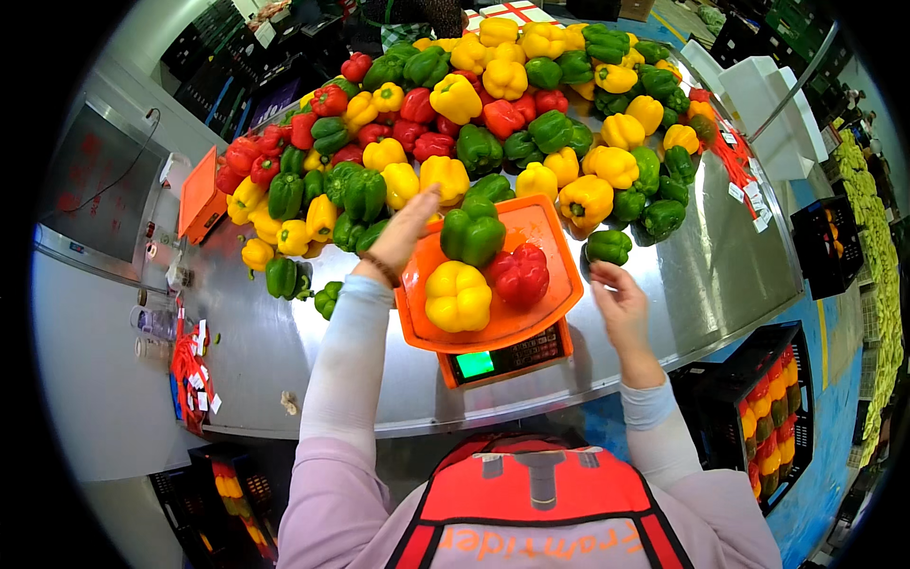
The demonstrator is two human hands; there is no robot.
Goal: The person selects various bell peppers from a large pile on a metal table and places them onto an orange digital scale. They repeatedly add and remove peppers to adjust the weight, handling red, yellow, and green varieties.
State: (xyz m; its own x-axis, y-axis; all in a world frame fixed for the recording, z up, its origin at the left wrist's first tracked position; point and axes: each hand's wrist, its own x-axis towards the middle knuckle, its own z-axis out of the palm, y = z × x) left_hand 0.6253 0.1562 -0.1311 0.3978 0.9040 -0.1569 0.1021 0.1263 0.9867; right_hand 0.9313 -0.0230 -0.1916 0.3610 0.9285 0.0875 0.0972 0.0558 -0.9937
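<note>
On an orange digital scale [561, 341] sits an orange weighing tray [490, 328], holding a green bell pepper [473, 235], a yellow bell pepper [458, 297] and a red bell pepper [522, 276]. My left hand [405, 238] is stretched out over the tray's left edge, fingers extended, with nothing visible in it. To the tray's right, my right hand [618, 299] has loosely bent fingers and appears to hold nothing. Its fingertips are just below a single green bell pepper [608, 247] on the table; whether they touch it is unclear.
Red, yellow and green peppers [434, 146] are heaped across the far half of the steel table [718, 263]. Red net bags with tags [192, 370] lie at left, more [732, 160] at right. Another orange scale [202, 195] stands left. Black crates [757, 405] of packed peppers are below.
</note>
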